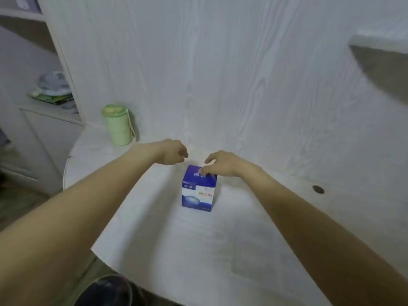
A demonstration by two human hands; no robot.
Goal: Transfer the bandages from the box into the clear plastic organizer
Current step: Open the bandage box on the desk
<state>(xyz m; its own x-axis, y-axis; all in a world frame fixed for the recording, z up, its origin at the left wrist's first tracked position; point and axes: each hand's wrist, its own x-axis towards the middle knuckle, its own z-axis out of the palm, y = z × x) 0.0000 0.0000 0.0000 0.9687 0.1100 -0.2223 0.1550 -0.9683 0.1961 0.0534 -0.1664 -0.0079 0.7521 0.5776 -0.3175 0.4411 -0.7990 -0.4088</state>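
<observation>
**Box upright on tabletop, both hands at its top**

Head view: A blue and white box (199,189) stands upright on the white wood-grain tabletop (220,239), roughly at its middle, with its top face closed as far as can be seen. The right hand (220,164) reaches over the far right top edge of the box; its fingertips rest on the blue top face, fingers bent, thumb held apart above. Whether they pinch a flap cannot be told. The left hand (173,154) hangs just beyond the box's upper left corner, fingers curled inward, holding nothing visible and not touching the box. Both forearms are bare. A pale green lidded cup (117,125) stands well apart at the tabletop's far left, against the white wall panel. A small dark round hole (318,189) marks the tabletop to the right.
</observation>
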